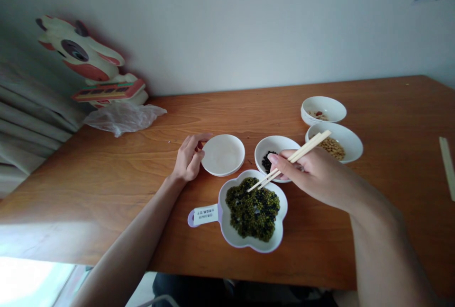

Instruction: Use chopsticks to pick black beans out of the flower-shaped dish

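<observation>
Holding chopsticks [289, 160] pinched in right hand [313, 172], long axis running from 2 o'clock down to 8 o'clock, tips just over beans [253, 208] in flower-shaped dish [234, 238]. Left hand [188, 158], fingers loosely curled, touching 9 o'clock rim of empty bowl [223, 154].

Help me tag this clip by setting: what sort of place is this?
Probably a room in a home, at a table against a wall. A brown wooden table holds small white bowls of beans, a cartoon cow toy stands by the plain wall, and pale curtains hang at left.
</observation>
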A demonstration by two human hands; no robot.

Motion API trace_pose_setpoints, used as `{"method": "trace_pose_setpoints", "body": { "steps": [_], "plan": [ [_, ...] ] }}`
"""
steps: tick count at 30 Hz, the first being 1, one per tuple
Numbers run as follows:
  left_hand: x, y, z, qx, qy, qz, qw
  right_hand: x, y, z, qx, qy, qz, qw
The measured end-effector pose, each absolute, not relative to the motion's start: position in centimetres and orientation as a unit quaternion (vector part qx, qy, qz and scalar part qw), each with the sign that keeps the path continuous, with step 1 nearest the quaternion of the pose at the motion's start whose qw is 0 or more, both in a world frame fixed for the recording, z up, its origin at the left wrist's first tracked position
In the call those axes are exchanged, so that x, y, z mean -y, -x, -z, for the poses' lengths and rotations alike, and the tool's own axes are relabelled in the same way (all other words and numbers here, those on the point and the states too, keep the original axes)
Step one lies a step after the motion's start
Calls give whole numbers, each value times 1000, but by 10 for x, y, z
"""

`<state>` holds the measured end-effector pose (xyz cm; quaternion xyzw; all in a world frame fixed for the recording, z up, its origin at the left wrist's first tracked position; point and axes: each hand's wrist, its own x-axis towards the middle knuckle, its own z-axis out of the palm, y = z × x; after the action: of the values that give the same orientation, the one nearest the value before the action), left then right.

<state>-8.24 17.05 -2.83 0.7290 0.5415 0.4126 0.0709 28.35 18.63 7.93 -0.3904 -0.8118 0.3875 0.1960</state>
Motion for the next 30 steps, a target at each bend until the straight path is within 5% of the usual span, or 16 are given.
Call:
{"method": "trace_pose_setpoints", "body": {
  "steps": [8, 14, 21, 30],
  "plan": [
    [-167, 86, 29, -530, -723, -433, 97, -185, -282, -77, 813, 383, -397, 190],
    [-172, 103, 20, -569, -657, -442, 223, -185, -284, -80, 823, 404, -363, 163],
    [-159, 129, -15, -464, -676, -114, 561, -178, -283, -93, 847, 382, -336, 154],
    [-146, 76, -24, -308, -598, 117, 731, -174, -284, -100, 836, 372, -370, 160]
  ]
}}
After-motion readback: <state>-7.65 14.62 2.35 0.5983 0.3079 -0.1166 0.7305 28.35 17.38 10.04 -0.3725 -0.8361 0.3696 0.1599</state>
